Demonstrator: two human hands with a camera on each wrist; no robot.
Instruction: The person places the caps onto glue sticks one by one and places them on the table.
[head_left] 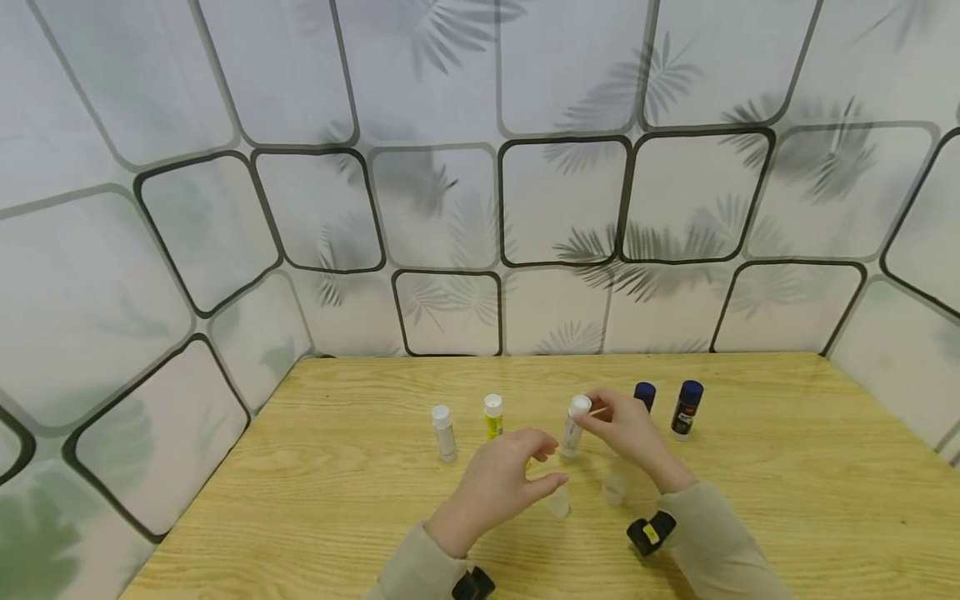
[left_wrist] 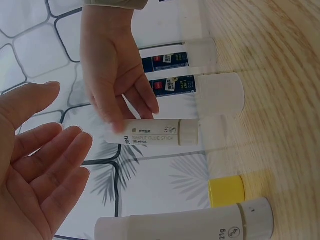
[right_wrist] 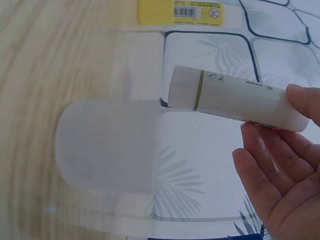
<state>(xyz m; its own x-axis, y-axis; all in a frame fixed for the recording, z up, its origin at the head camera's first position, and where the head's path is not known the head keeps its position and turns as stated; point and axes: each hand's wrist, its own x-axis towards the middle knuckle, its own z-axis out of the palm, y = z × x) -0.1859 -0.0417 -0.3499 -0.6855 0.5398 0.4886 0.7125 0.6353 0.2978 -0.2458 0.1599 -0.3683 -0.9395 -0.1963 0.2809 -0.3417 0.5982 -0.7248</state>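
My right hand [head_left: 621, 425] pinches the top end of a white glue stick [head_left: 572, 437] between thumb and fingers. In the right wrist view this glue stick [right_wrist: 240, 97] leans at a slant, its bottom end clear of the fingers. To its left is my left hand [head_left: 506, 479], fingers loosely bent and apart from the thumb, with nothing between them. Two translucent caps, a left cap [head_left: 558, 502] and a right cap [head_left: 612, 490], stand on the table in front of the held stick. The right cap [right_wrist: 107, 145] looms large in the right wrist view.
Another white glue stick [head_left: 444, 435] and a yellow one [head_left: 493, 417] stand at the left on the wooden table [head_left: 337, 492]. Behind my right hand are two dark blue glue sticks, one partly hidden [head_left: 644, 394] and one farther right [head_left: 686, 410]. A patterned curtain [head_left: 450, 208] borders the table.
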